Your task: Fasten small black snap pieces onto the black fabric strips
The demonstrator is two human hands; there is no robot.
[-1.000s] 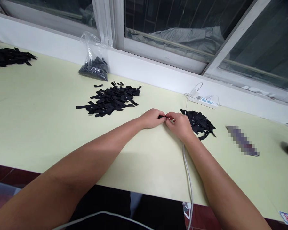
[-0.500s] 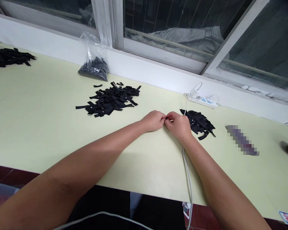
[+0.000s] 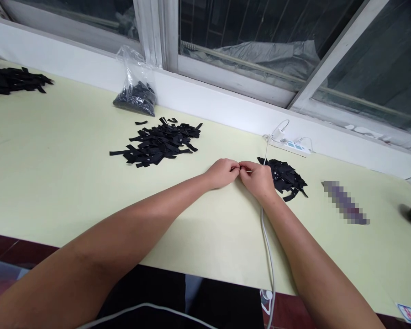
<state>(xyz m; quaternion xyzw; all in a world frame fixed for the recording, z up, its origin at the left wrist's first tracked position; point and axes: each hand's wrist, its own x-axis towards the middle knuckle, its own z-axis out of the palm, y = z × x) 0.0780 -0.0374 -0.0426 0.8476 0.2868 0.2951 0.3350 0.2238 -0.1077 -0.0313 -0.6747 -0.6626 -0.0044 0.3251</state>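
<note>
My left hand (image 3: 222,174) and my right hand (image 3: 259,181) meet fingertip to fingertip just over the table. Both are closed in a pinch on a small black strip (image 3: 240,168), which the fingers mostly hide. Close beside my right hand, partly behind it, lies a small heap of black strips (image 3: 287,176). A larger heap of flat black strips (image 3: 162,142) spreads out to the left of my left hand, with some pieces loose at its edges.
A clear plastic bag (image 3: 135,93) with black pieces stands against the wall. A white cable (image 3: 267,246) runs under my right wrist near a power strip (image 3: 289,146). More black strips (image 3: 15,81) lie far left. A blurred-out flat object (image 3: 345,202) lies right.
Both hands stay together, with the fingertips shifted slightly and the right fingers straighter at the pinch. The heaps look unchanged; the view has moved a little.
</note>
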